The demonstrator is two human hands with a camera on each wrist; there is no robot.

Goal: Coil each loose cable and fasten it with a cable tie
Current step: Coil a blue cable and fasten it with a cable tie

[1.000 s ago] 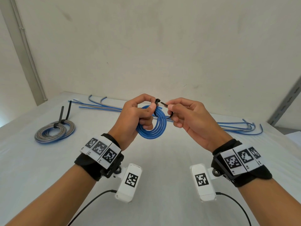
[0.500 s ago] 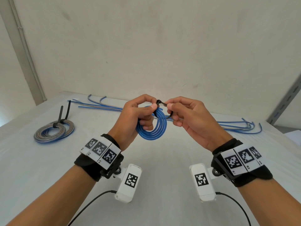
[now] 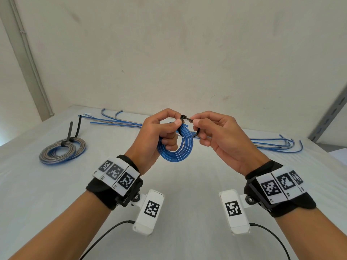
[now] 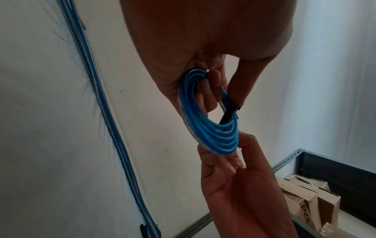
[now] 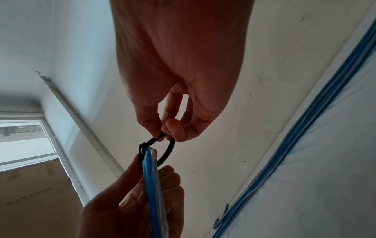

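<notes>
A small coil of blue cable (image 3: 178,151) (image 4: 211,136) (image 5: 153,185) hangs in the air above the white table (image 3: 187,184). My left hand (image 3: 159,132) grips the coil's top with curled fingers. A black cable tie (image 3: 185,120) (image 5: 162,148) loops around the coil's top strands, its head by my left thumb. My right hand (image 3: 210,128) (image 5: 171,128) pinches the tie's tail between thumb and forefinger, close beside the left hand. In the left wrist view the black tie (image 4: 228,116) crosses the coil under my left thumb.
Two tied grey and blue coils (image 3: 62,151) lie at the table's left, tie tails sticking up. Several loose straight blue cables (image 3: 116,122) (image 3: 277,145) run along the table's far edge by the wall. A metal shelf (image 4: 325,177) with cardboard boxes stands to the right.
My right hand has brought the tie's tail up to the tie's head at my left thumb, and the black loop now closes around the coil. The coil itself has barely moved.
</notes>
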